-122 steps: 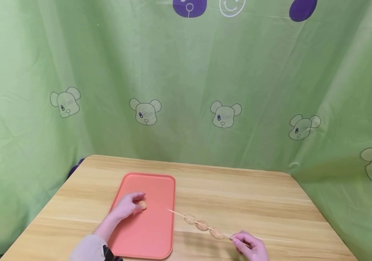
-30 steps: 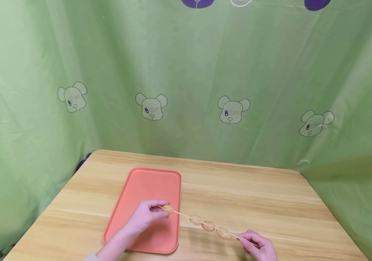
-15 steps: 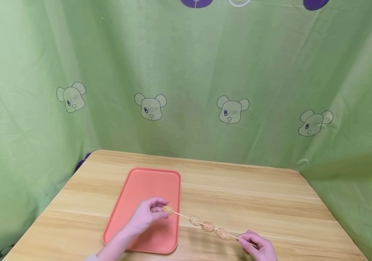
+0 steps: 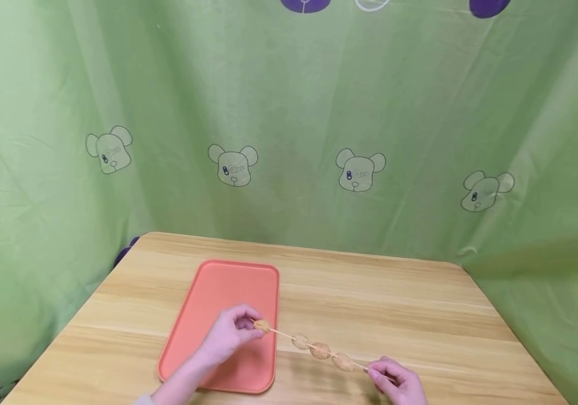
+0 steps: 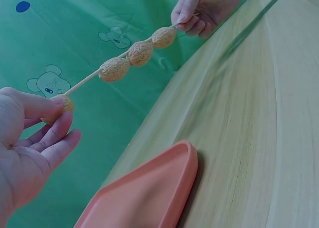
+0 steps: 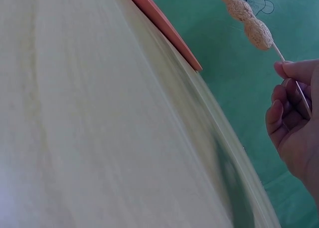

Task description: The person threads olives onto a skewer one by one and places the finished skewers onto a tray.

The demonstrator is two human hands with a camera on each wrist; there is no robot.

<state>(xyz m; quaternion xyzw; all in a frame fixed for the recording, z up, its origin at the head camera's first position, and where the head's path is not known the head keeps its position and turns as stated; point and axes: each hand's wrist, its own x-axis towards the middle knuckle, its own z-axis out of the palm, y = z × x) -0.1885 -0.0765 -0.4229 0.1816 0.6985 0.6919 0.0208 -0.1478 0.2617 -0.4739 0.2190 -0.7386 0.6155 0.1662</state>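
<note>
A thin wooden skewer (image 4: 281, 334) slants above the table, with three golden-brown, wrinkled food balls (image 4: 321, 351) threaded close together on it. My right hand (image 4: 399, 381) grips its lower right end between thumb and fingers. At the other end, my left hand (image 4: 230, 333) pinches a fourth, similar ball (image 4: 262, 325) that sits on the skewer near the tip, over the tray. The left wrist view shows this ball (image 5: 64, 108) partly hidden by thumb and fingers, with bare stick between it and the others. In the right wrist view the skewer passes into the curled right fingers (image 6: 291, 96).
A coral-red rectangular tray (image 4: 213, 289) with a low rim lies on the left part of the wooden table (image 4: 395, 304), under the left hand. A green curtain (image 4: 289, 101) with bear prints hangs behind the table and at both sides.
Four seconds ago my left hand was at a ball on the tray; it is now raised to the right, the ball on the skewer's end. Over the last second, both hands have barely moved.
</note>
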